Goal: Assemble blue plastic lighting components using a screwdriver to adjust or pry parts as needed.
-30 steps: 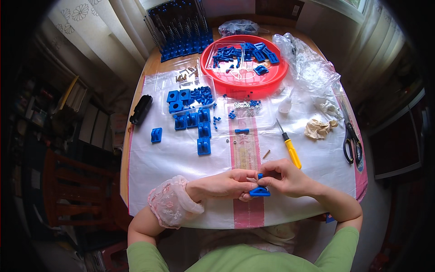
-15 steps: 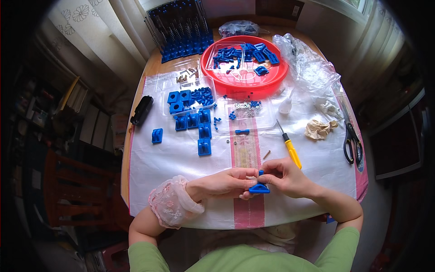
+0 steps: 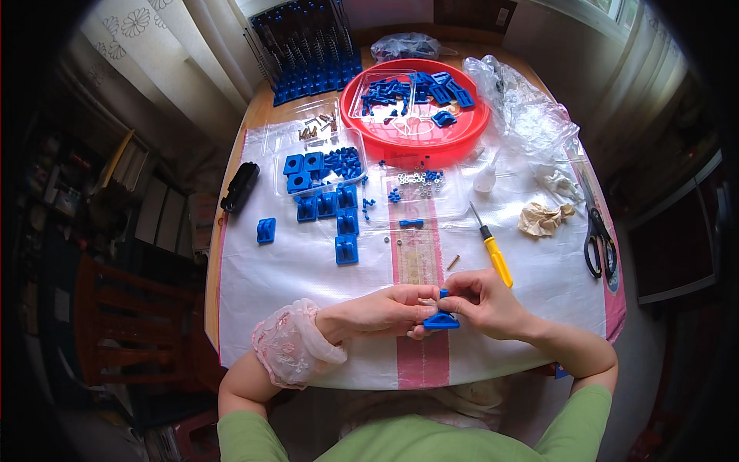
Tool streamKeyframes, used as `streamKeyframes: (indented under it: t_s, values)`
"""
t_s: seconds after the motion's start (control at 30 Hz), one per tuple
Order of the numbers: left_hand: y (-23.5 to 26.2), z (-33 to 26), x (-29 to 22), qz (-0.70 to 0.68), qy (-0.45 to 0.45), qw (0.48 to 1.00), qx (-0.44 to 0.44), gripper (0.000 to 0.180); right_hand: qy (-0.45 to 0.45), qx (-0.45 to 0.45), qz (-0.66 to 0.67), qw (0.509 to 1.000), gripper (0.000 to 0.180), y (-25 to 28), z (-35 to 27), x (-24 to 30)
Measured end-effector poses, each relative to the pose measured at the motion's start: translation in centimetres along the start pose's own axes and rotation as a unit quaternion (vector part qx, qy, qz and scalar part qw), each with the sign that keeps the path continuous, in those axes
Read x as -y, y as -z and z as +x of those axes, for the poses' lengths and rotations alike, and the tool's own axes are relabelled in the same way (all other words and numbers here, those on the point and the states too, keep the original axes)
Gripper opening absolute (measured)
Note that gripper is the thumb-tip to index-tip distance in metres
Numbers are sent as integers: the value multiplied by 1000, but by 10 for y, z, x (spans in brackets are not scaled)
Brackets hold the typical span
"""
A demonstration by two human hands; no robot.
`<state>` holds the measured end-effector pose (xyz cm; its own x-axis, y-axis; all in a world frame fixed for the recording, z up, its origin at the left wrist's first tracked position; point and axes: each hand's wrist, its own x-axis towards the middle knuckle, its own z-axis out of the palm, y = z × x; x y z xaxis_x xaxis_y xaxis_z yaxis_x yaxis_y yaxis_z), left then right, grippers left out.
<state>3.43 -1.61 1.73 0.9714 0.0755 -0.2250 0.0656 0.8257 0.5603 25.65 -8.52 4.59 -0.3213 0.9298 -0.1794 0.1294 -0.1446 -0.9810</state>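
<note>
Both my hands meet near the table's front edge around a small blue plastic bracket [image 3: 442, 319] with a flat base. My left hand [image 3: 404, 306] grips it from the left, thumb and fingers closed on it. From the right, my right hand [image 3: 483, 302] pinches at its upper part; what lies between those fingertips is mostly hidden. Just beyond my hands lie a brass-coloured screw [image 3: 453, 262] and a yellow-handled screwdriver [image 3: 497, 260]. Several blue bracket assemblies [image 3: 347, 248] stand in an L-shaped group to the left, with one more bracket [image 3: 265, 230] apart from them.
A red basin [image 3: 454, 146] holds blue parts at the back. Clear plastic boxes [image 3: 281, 181] hold blocks and small pieces. Black scissors [image 3: 599, 239], crumpled tissue [image 3: 543, 219], a white squeeze bottle [image 3: 485, 181] and plastic bags [image 3: 531, 115] lie right. A black case [image 3: 242, 188] lies at left.
</note>
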Motion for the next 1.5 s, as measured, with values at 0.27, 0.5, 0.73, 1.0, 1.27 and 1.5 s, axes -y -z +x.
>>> streamKeyframes:
  t_s: [0.27, 0.5, 0.73, 1.0, 1.27, 1.5]
  values:
    - [2, 0, 0, 11, -1, 1000, 1, 40, 0, 5, -1, 1000, 16, 1, 1, 1]
    - [2, 0, -1, 2, 2, 1000, 12, 41, -3, 7, -7, 1000, 18, 1, 1, -1]
    - [5, 1, -1, 4, -17, 1000, 24, 40, 7, 8, 41, 999, 18, 0, 2, 4]
    - [4, -3, -8, 3, -49, 999, 7, 37, 12, -9, 77, 997, 25, 11, 1, 9]
    - [0, -6, -14, 25, -120, 989, -78, 31, 126, -42, -195, 972, 50, 8, 0, 8]
    - [9, -4, -9, 66, -187, 971, -136, 30, 182, -43, -273, 944, 60, 9, 4, 10]
